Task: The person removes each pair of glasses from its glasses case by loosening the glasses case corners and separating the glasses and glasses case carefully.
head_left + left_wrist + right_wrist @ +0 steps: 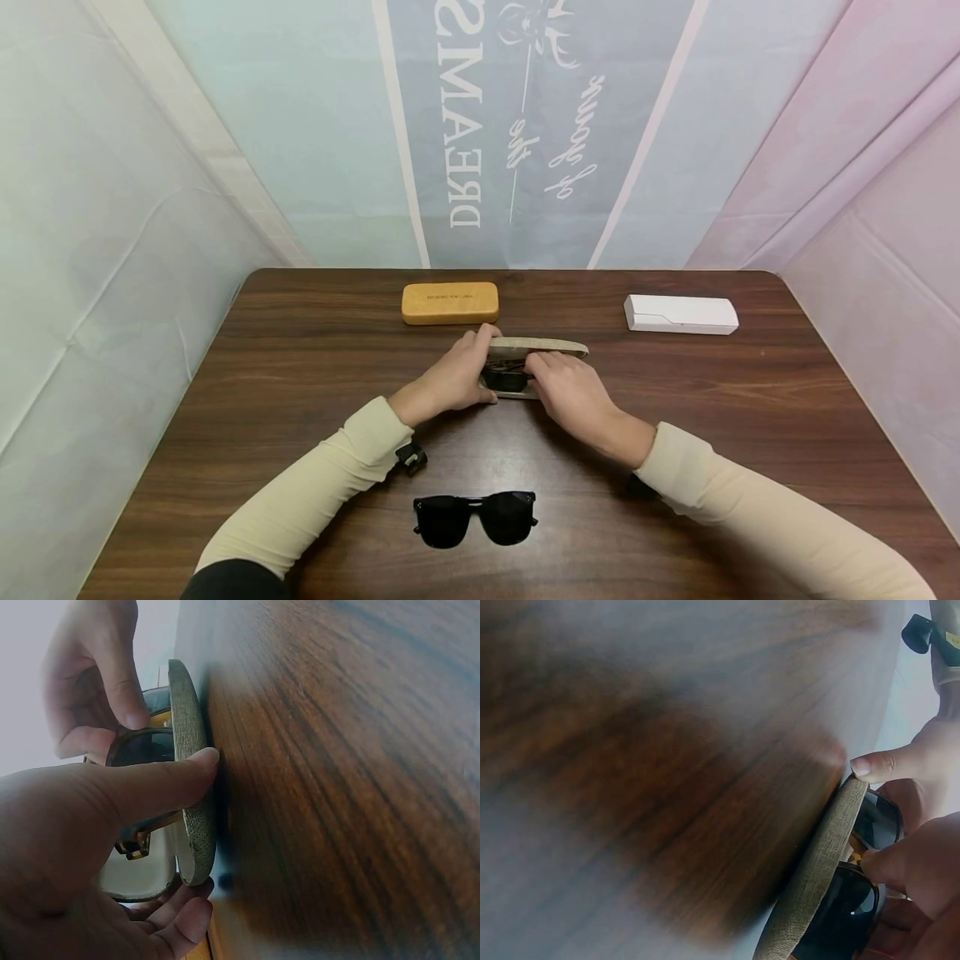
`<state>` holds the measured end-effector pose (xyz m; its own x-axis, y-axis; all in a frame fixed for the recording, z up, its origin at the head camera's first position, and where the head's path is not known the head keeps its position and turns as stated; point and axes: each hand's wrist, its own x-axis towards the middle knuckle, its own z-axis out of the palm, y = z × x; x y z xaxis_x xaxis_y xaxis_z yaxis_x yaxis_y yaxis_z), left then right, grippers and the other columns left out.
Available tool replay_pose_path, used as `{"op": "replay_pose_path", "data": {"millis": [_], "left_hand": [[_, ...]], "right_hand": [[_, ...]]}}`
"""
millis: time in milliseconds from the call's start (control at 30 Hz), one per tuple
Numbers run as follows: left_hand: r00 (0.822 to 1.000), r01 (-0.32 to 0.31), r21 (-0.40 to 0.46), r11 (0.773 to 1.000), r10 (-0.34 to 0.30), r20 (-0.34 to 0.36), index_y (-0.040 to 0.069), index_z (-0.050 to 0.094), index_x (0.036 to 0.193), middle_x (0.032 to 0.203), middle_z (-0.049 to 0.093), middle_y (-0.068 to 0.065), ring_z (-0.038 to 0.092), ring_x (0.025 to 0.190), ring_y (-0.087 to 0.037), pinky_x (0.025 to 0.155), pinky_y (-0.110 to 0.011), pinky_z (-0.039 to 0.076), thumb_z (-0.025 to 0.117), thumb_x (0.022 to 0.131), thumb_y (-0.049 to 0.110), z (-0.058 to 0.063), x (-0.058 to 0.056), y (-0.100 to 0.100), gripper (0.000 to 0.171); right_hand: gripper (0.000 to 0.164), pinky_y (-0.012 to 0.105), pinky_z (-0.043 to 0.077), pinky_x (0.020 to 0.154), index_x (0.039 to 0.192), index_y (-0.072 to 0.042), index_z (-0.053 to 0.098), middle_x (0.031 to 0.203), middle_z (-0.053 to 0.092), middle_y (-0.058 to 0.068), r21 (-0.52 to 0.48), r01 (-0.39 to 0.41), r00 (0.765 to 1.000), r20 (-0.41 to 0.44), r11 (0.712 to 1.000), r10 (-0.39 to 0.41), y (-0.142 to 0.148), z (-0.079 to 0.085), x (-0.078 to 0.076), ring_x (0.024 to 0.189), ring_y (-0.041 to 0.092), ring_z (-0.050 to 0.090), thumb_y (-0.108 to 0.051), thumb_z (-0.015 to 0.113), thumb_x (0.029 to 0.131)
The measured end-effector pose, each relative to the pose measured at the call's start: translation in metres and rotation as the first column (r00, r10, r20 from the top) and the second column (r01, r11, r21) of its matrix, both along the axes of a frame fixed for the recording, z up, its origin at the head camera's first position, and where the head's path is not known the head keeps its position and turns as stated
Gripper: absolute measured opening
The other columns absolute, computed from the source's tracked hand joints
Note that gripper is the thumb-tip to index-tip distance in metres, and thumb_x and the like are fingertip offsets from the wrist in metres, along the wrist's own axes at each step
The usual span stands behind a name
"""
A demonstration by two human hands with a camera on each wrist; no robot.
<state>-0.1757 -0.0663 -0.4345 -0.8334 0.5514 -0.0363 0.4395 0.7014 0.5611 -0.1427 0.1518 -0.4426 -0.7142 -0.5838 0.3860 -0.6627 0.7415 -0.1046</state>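
Left hand: gripped the fabric-covered glasses case from its 9 o'clock side, the left hand [456, 372] with its thumb on the near rim and its other fingers spread toward the far side.
Right hand: pinched the amber-brown sunglasses, reaching in from 4 o'clock; in its own wrist view the right hand [576, 396] had its thumb at the bridge between the lenses.
Fabric-covered glasses case: the case [551, 344] was parted like a clamshell near the middle of the table [750, 400], its lid raised on the 12 o'clock side, its inside pale.
Amber-brown sunglasses: the pair [506, 381] sat between the two shells of that case, dark lenses toward the person, partly covered by the fingers.
Black sunglasses: this second pair [489, 512] lay on the wood between 6 and 7 o'clock from the case, well apart from both hands.
Mustard glasses case: the closed case [450, 304] lay at 10 o'clock, near the left fingertips, small lettering on top.
White glasses case: the closed box [681, 315] lay between 2 and 3 o'clock, well apart from the right hand.
Backdrop: a printed cloth [525, 242] hung beyond the table at 12 o'clock, its lettering mirror-reversed.
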Motion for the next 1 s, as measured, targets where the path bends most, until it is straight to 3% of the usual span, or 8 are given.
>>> {"op": "replay_pose_path", "data": {"millis": [333, 667, 1000], "left_hand": [[1.000, 0.003, 0.000, 1.000, -0.003, 0.001, 0.011, 0.031, 0.144, 0.118, 0.050, -0.016, 0.051, 0.105, -0.028, 0.094, -0.042, 0.047, 0.091, 0.078, 0.016, 0.001, -0.001, 0.001, 0.089], [1.000, -0.014, -0.008, 1.000, 0.014, 0.024, 0.011, 0.030, 0.145, 0.124, 0.050, -0.016, 0.051, 0.111, -0.028, 0.097, -0.041, 0.046, 0.091, 0.079, 0.019, 0.002, -0.003, 0.001, 0.090], [0.999, -0.015, -0.024, 1.000, 0.016, 0.030, 0.011, 0.029, 0.146, 0.122, 0.050, -0.015, 0.052, 0.111, -0.027, 0.097, -0.040, 0.047, 0.091, 0.079, 0.020, 0.000, -0.002, 0.001, 0.091]], "right_hand": [[0.016, 0.040, 0.056, 0.074, 0.092, -0.008, 0.062, 0.093, 0.066, 0.005, 0.007, -0.030, 0.999, -0.012, 1.000, 0.030, 0.004, 0.012, 0.004, 0.087, 0.025, 0.065, 0.000, 0.075, 0.087], [0.018, 0.038, 0.053, 0.061, 0.089, -0.013, 0.060, 0.091, 0.066, 0.001, -0.001, 0.028, 0.986, 0.167, 1.000, -0.028, 0.020, 0.039, 0.006, 0.081, 0.018, 0.062, -0.004, 0.075, 0.091], [0.022, 0.038, 0.054, 0.060, 0.086, -0.014, 0.062, 0.088, 0.065, -0.001, 0.008, 0.056, 0.975, 0.217, 0.998, -0.056, 0.022, 0.048, 0.014, 0.077, 0.016, 0.064, -0.004, 0.081, 0.083]]}}
